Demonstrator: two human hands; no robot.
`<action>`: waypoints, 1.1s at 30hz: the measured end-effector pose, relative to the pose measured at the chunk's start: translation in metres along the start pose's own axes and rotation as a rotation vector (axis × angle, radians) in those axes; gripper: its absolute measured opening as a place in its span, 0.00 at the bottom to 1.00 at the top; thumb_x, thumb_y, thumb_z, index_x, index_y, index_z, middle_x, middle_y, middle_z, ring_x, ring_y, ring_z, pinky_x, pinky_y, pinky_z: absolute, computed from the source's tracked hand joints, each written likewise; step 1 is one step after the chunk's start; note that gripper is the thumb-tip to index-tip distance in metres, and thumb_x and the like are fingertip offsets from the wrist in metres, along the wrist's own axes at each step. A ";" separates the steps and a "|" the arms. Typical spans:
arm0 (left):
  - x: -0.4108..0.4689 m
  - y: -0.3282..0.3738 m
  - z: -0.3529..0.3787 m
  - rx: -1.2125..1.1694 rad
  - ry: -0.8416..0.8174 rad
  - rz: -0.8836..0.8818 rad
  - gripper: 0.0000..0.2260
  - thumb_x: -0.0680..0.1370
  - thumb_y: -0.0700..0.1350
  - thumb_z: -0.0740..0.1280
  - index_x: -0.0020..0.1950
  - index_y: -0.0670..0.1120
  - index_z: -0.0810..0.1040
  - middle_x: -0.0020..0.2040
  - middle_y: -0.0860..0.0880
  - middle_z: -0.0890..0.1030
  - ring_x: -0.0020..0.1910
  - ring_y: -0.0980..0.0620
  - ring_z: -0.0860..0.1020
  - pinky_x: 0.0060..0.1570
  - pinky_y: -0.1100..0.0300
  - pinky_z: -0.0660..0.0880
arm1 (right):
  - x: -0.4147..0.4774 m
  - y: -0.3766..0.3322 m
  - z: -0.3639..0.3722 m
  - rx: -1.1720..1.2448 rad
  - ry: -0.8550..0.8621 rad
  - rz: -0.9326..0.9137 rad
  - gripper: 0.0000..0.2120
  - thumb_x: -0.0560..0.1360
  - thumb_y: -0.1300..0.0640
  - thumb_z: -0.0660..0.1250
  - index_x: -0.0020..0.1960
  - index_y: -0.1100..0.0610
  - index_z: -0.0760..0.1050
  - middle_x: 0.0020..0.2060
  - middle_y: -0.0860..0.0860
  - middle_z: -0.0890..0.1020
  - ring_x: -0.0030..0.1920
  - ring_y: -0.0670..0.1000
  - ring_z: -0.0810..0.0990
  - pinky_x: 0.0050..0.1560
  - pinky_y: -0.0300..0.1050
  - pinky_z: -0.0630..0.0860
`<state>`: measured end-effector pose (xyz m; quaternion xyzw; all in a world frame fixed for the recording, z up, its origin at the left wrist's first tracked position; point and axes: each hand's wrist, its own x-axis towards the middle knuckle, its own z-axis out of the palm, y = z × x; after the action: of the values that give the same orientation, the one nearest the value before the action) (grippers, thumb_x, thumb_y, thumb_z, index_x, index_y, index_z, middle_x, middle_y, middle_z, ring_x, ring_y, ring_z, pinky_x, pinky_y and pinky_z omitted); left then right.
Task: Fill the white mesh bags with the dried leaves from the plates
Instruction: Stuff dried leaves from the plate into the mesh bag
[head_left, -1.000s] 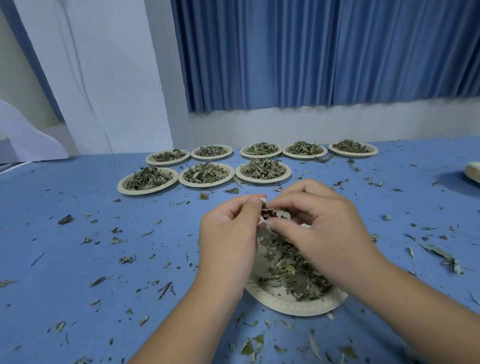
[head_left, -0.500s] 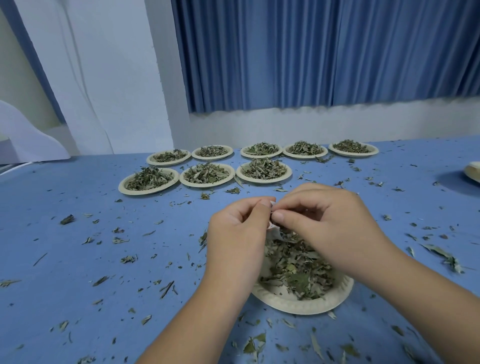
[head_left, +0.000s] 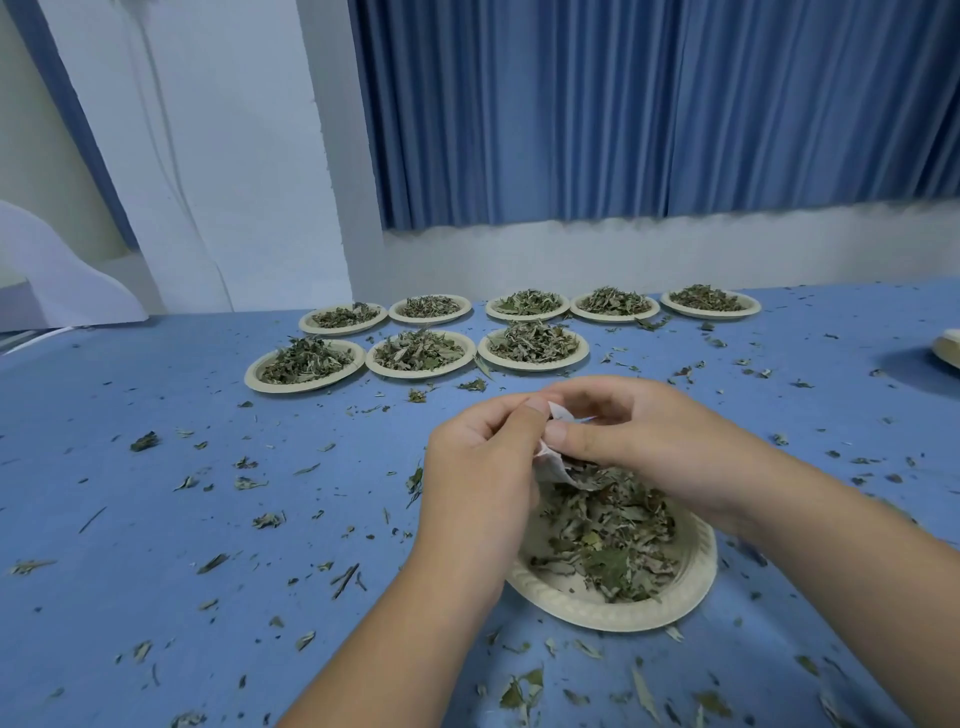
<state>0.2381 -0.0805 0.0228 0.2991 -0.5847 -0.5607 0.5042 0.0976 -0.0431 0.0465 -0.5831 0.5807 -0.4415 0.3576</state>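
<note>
Table cover (head_left: 93, 597): a smooth blue sheet is spread flat on every side of the fingers.
Loose fragments (head_left: 144, 441): curled, brittle green-grey scraps and thin stems are scattered left of, right of and nearer than the fingers.
Far plates (head_left: 311, 387): eight round, pale, matte paper plates with raised rims are set beyond the fingers in two rows, three in front and five behind. Each is heaped with crumpled dried leaf.
Left hand (head_left: 483, 467): the fingers are curled inward, and the left edge of the bag is pinched between thumb and forefinger.
White mesh bag (head_left: 551, 466): a small, thin, crumpled white pouch is held between the fingertips of both hands, directly above the far part of the near plate. Its lower corner hangs just under the thumbs, close to the leaves. Its contents cannot be told.
Right hand (head_left: 649, 441): the fingers are bent over the bag's top, and the bag's right edge is gripped between thumb and fingertips.
Near plate (head_left: 613, 616): a round, pale paper plate with an embossed, ridged rim lies under and just nearer than the fingers.
Dried leaves (head_left: 608, 540): flat and curled flakes, dull green to grey, are piled loosely in that plate below the fingers.
Edge plate (head_left: 948, 351): part of another pale rim is seen far right of the fingers.
</note>
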 end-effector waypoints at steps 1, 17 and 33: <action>0.000 0.000 -0.001 0.000 -0.008 -0.004 0.10 0.78 0.41 0.65 0.41 0.45 0.85 0.23 0.57 0.70 0.19 0.59 0.64 0.22 0.69 0.61 | 0.001 -0.001 0.000 0.008 -0.047 0.008 0.19 0.62 0.44 0.73 0.52 0.45 0.82 0.47 0.44 0.85 0.48 0.43 0.82 0.51 0.39 0.76; 0.000 0.000 0.004 0.185 0.056 0.074 0.13 0.78 0.42 0.67 0.36 0.54 0.85 0.27 0.54 0.78 0.28 0.59 0.73 0.31 0.64 0.73 | 0.030 -0.008 0.019 -0.569 0.191 -0.106 0.10 0.68 0.64 0.62 0.34 0.51 0.76 0.26 0.44 0.75 0.27 0.41 0.69 0.24 0.31 0.64; 0.009 0.003 -0.006 -0.196 0.202 -0.078 0.07 0.78 0.40 0.66 0.47 0.43 0.85 0.23 0.54 0.68 0.18 0.59 0.64 0.20 0.70 0.64 | -0.020 0.012 0.035 -0.337 0.327 -0.086 0.23 0.64 0.51 0.79 0.47 0.41 0.66 0.45 0.47 0.78 0.31 0.38 0.77 0.32 0.29 0.71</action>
<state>0.2410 -0.0903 0.0268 0.3258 -0.4612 -0.6015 0.5651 0.1268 -0.0269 0.0210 -0.5794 0.6712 -0.4416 0.1372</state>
